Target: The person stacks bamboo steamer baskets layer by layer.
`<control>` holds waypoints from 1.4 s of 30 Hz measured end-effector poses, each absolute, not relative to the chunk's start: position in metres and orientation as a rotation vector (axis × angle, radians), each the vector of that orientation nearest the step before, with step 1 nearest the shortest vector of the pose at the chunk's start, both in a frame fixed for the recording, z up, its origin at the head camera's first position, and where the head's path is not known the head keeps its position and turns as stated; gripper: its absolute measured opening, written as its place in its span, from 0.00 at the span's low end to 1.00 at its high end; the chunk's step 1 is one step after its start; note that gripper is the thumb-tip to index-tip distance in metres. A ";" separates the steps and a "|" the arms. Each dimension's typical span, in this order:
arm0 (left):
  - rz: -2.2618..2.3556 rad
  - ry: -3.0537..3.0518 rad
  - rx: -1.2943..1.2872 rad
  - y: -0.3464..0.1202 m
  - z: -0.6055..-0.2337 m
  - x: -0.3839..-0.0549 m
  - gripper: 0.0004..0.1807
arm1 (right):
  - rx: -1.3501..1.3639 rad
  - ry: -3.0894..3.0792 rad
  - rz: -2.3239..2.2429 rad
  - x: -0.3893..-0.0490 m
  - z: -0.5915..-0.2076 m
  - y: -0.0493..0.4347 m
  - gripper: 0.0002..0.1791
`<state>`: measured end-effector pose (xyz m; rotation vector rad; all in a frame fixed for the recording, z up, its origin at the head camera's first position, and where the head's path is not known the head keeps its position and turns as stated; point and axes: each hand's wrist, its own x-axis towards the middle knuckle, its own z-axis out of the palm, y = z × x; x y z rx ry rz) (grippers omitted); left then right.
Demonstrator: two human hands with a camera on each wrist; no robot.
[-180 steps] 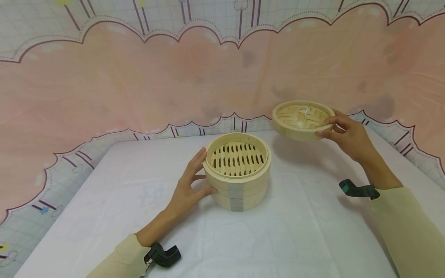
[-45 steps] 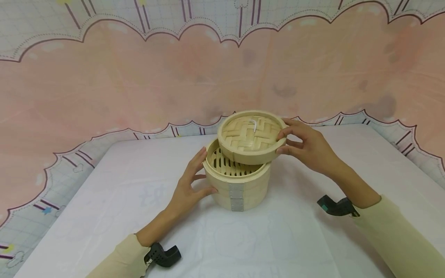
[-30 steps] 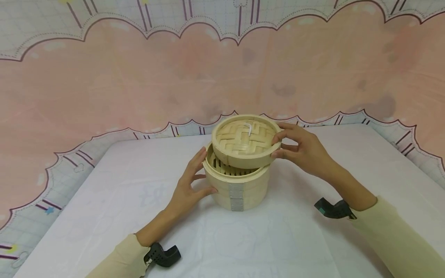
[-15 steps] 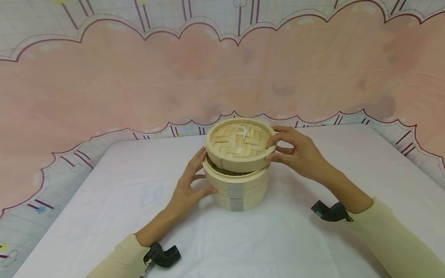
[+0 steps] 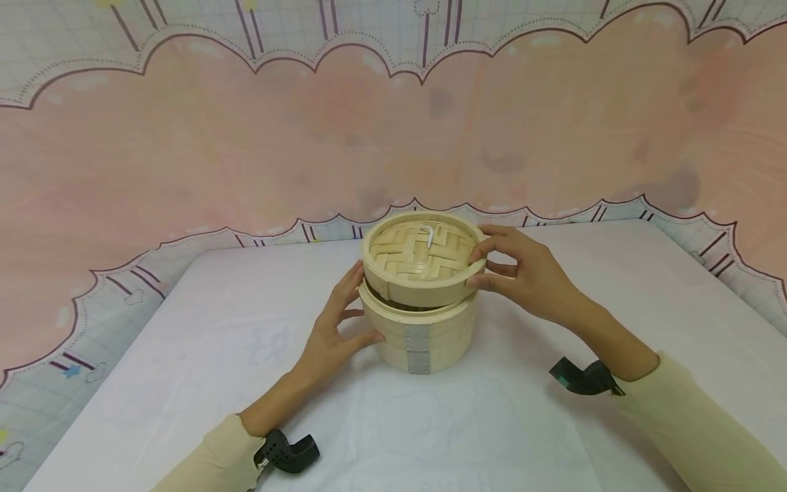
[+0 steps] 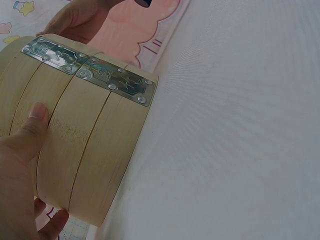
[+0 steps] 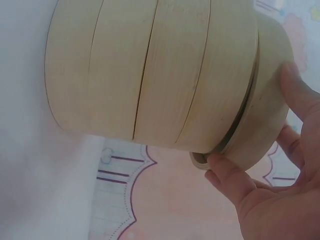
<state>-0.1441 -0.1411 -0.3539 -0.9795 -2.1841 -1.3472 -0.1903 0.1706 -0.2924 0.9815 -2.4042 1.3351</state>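
Observation:
A round bamboo steamer point(image 5: 445, 337) with metal plates down its front stands on the white cloth. My left hand point(image 5: 330, 336) grips its left side, with the thumb at the front; the left wrist view shows that thumb point(image 6: 34, 132) on the bamboo wall. Over the steamer's mouth sits the woven lid point(image 5: 399, 256), slightly tilted, with a thin dark gap showing at the front. My right hand point(image 5: 535, 273) pinches the lid's right rim between thumb and fingers. In the right wrist view a narrow gap separates lid point(image 7: 265, 100) and steamer. The steamer's inside is almost wholly hidden.
A white cloth point(image 5: 522, 430) covers the table. Behind it hangs a pink backdrop point(image 5: 307, 137) with a scalloped, grid-patterned border. Each wrist wears a black camera band, the left one point(image 5: 287, 451) close to the cloth.
My right hand has brought the lid from the upper right, leftward and down over the steamer, covering its slatted inside. The left hand has kept its hold in the same place.

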 end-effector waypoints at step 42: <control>-1.281 -2.043 -0.957 -0.147 -0.382 -0.158 0.55 | 1.123 -2.360 1.271 -0.187 -0.293 0.173 0.14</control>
